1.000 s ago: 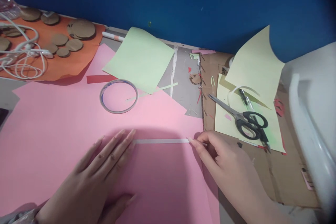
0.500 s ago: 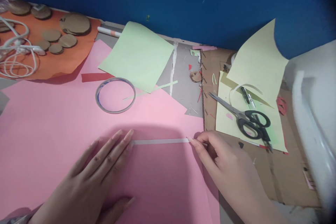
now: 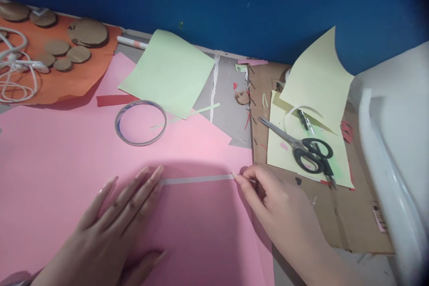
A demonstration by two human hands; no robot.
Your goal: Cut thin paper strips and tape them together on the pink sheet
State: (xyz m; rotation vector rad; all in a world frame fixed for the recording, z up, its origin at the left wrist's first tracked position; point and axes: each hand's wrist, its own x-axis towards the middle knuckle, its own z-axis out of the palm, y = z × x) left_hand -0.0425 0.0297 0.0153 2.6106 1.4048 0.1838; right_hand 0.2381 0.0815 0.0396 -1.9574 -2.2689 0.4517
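Observation:
My left hand [image 3: 114, 223] lies flat on a large pink sheet [image 3: 67, 156], fingers stretched out, the fingertips touching the left end of a thin white strip [image 3: 197, 179]. At the sheet's right edge my right hand [image 3: 278, 205] pinches the right end of that strip between thumb and forefinger. The strip lies straight across the pink sheet between the two hands.
A tape ring [image 3: 140, 122] lies on the pink sheet below a light green sheet [image 3: 169, 73]. Black scissors [image 3: 298, 145] and a pen [image 3: 306, 123] rest on yellow paper [image 3: 315, 94] over cardboard [image 3: 335, 214]. Orange paper [image 3: 63, 76] with cardboard discs and a white cable [image 3: 15, 71] lie far left. A white object [image 3: 395, 143] stands at right.
The view has drifted slightly, so everything sits a little further left. Both hands keep the same hold on the strip.

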